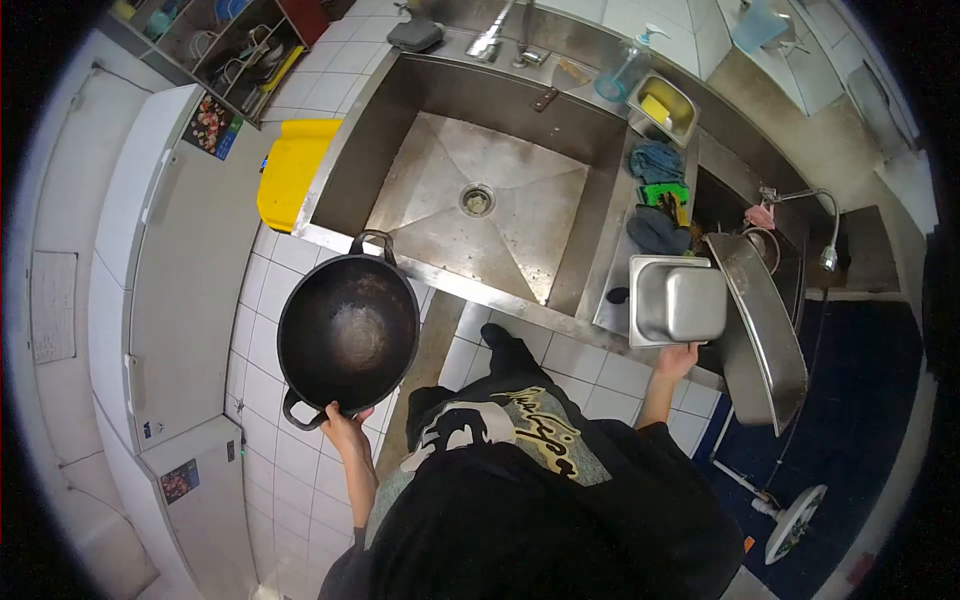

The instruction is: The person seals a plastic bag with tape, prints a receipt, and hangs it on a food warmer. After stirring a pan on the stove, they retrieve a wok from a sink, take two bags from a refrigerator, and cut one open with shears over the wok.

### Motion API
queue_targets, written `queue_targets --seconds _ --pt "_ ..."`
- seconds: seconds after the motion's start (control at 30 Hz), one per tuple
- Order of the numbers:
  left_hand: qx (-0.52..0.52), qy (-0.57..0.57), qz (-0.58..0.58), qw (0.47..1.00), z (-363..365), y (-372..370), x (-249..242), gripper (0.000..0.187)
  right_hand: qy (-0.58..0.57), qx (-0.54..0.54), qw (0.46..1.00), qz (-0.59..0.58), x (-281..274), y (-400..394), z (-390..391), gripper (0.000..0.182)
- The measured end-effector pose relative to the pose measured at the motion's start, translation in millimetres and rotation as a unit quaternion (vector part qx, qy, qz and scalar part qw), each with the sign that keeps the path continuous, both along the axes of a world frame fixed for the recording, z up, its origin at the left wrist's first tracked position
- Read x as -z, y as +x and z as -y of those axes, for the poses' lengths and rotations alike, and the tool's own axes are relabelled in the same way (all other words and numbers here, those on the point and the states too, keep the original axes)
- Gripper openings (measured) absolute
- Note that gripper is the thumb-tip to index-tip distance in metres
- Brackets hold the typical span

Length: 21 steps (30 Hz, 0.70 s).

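A black wok with two loop handles hangs tilted at the front left of the steel sink, its inside facing up. My left hand is closed on its lower rim beside the near handle. At the right, my right hand touches the near edge of a steel pan, which sits at the end of the counter; its fingers are mostly hidden by the pan. A large steel tray leans right next to that pan.
The wide sink has a drain in its middle. Behind the right hand lie a dark cloth, a green sponge and a container with a yellow sponge. A yellow bin stands left; a faucet arches right.
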<state>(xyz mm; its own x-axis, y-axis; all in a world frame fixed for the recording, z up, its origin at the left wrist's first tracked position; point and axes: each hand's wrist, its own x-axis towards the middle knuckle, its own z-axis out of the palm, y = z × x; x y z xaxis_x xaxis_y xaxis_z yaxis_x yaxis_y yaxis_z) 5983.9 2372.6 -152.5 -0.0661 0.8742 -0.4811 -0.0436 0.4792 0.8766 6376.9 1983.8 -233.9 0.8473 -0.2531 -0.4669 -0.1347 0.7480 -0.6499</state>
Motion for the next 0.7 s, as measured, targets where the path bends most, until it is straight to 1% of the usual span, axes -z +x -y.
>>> queue_targets --seconds 0.03,0.1,0.2,0.27,0.3,0.33,0.37,0.4,0.43,0.47,0.5,0.53,0.57,0.6,0.67,0.7 --pt "-0.008 -0.014 -0.002 1.0 -5 -10 3 0.028 -0.004 0.002 1.0 0.007 12 3 7 0.036" --pt "-0.027 -0.039 -0.004 0.999 -17 -34 6 0.029 0.012 -0.003 1.0 0.012 10 -6 -14 0.035" --pt "-0.04 -0.041 0.01 0.998 -34 -83 5 0.033 -0.043 -0.044 0.997 0.052 33 -28 -54 0.034" --pt "-0.068 -0.003 0.005 0.998 -44 -128 20 0.038 -0.022 -0.106 0.992 0.057 38 -47 -83 0.042" --pt "-0.078 0.003 -0.008 0.997 -51 -158 31 0.039 -0.01 -0.138 0.987 0.077 51 -50 -86 0.045" --pt "-0.108 0.015 -0.017 0.994 -57 -177 18 0.037 0.002 -0.171 0.981 0.095 70 -58 -97 0.049" --pt "-0.115 0.043 0.013 0.992 -64 -205 19 0.035 0.009 -0.122 0.986 0.109 45 -86 -136 0.058" --pt "-0.125 0.038 0.007 0.991 -72 -242 34 0.034 0.046 -0.152 0.969 0.192 62 -83 -139 0.063" --pt "-0.115 0.038 0.022 0.992 -81 -267 16 0.039 0.036 -0.141 0.957 0.252 64 -87 -155 0.068" --pt "-0.134 0.077 0.015 0.988 -86 -299 26 0.036 0.075 -0.219 0.922 0.309 50 -102 -176 0.067" --pt "-0.137 0.092 0.023 0.986 -96 -326 17 0.036 0.048 -0.184 0.946 0.263 3 -144 -228 0.062" --pt "-0.144 0.108 0.033 0.983 -101 -353 10 0.036 0.07 -0.177 0.951 0.242 -12 -165 -265 0.054" --pt "-0.14 0.083 0.023 0.986 -108 -392 29 0.036 0.043 -0.219 0.951 0.213 -14 -175 -296 0.049" --pt "-0.141 0.06 0.012 0.988 -113 -428 49 0.037 0.046 -0.247 0.959 0.131 -51 -223 -355 0.046" --pt "-0.245 0.113 0.07 0.96 -132 -470 9 0.036 0.034 -0.4 0.911 0.098 -72 -298 -463 0.043" --pt "-0.261 0.088 0.045 0.96 -139 -502 3 0.036 0.009 -0.509 0.854 0.107 -85 -347 -516 0.041"
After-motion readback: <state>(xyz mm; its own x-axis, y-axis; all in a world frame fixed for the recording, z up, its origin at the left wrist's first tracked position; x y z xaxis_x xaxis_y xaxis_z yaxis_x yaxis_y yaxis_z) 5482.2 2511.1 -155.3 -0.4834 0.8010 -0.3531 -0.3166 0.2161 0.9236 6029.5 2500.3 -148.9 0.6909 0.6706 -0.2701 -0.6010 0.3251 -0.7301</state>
